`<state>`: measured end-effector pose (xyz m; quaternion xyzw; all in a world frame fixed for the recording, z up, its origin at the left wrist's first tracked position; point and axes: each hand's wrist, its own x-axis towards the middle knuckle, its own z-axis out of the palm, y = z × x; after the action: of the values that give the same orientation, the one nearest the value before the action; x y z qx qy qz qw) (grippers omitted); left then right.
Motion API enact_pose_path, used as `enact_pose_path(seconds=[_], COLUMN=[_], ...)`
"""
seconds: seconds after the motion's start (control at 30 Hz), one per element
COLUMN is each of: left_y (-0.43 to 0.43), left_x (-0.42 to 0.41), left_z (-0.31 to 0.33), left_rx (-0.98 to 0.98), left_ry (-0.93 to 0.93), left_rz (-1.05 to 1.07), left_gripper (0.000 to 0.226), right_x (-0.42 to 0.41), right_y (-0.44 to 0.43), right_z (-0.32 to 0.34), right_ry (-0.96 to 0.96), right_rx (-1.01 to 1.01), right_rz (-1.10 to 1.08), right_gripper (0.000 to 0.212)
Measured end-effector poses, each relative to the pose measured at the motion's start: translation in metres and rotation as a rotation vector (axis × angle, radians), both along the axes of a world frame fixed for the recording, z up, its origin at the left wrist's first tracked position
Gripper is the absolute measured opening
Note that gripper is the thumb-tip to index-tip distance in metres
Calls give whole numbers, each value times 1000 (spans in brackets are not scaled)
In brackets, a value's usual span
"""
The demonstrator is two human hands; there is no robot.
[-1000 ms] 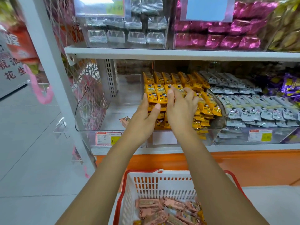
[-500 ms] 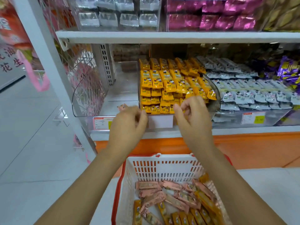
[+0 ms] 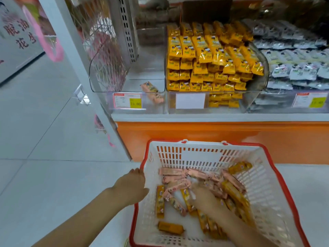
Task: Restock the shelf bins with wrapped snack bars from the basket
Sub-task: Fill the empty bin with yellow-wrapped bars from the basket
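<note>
Spanning the upper half of the view, a white shelf [image 3: 213, 117] sits on an orange base [image 3: 195, 132] above a pale tiled floor [image 3: 44, 139]. Three clear plastic bins stand side by side on the shelf.

The left bin [image 3: 142, 75] holds a single pink-orange wrapped bar [image 3: 152, 92], lying against its front right corner. The middle bin [image 3: 263, 73] is stacked high with yellow snack bars [image 3: 204, 56]. The right bin [image 3: 277, 104] is filled with grey-and-white packets [image 3: 293, 68].

Below the shelf stands a white basket [image 3: 201, 155] with a red rim. It contains a loose heap of pink wrapped bars [image 3: 178, 177] and yellow wrapped bars [image 3: 160, 202].

The left hand [image 3: 131, 186] rests against the basket's left rim. Its fingers are hidden by the wall, so a grip cannot be confirmed. The right hand [image 3: 203, 195] is inside the basket, on the heap. It is blurred, and whether it holds a bar cannot be told.

Price tags [image 3: 127, 101] front the left and right bins, and a blank white label [image 3: 190, 101] fronts the middle one.
</note>
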<state>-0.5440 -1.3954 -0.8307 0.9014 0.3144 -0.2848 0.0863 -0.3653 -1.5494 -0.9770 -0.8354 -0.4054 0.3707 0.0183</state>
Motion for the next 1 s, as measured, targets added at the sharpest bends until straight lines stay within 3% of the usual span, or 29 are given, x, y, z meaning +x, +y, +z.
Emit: enact_pose_path(seconds=[0.17, 0.27, 0.4, 0.53, 0.57, 0.6, 0.63, 0.7, 0.83, 0.87, 0.93, 1.0], left_y=[-1, 1, 0, 1, 1, 2, 3, 4, 4, 4, 4, 5], left_x=[7, 10, 16, 18, 18, 17, 16, 15, 12, 12, 11, 11], left_z=[-8, -10, -12, -12, -11, -11, -11, -10, -9, -8, -8, -8], left_rx=[11, 36, 96, 116, 118, 119, 116, 105, 99, 99, 102, 101], left_ry=[74, 84, 137, 173, 171, 166, 162, 155, 161, 161, 155, 147], left_rz=[4, 3, -31, -65, -71, -77, -78, -74, -93, -98, -103, -102], left_gripper=[70, 69, 69, 68, 67, 67, 67, 66, 67, 66, 66, 66], right_x=[-21, -23, -19, -16, -17, -18, -19, -18, -14, -14, -16, -24], right_y=[5, 10, 12, 15, 17, 18, 17, 13, 8, 10, 15, 22], right_z=[-47, -60, -59, -68, -67, -60, -51, -39, -16, -10, -6, -6], right_ry=[-55, -36, -17, -37, -32, -23, 22, 134, 235, 237, 266, 335], right_rx=[-112, -147, -63, -115, -139, -186, -223, -367, -539, -562, -509, -412], right_rz=[27, -89, -237, -171, -154, -119, -77, -7, 168, 198, 254, 269], right_gripper=[68, 78, 42, 61, 48, 21, 18, 40, 16, 19, 35, 37])
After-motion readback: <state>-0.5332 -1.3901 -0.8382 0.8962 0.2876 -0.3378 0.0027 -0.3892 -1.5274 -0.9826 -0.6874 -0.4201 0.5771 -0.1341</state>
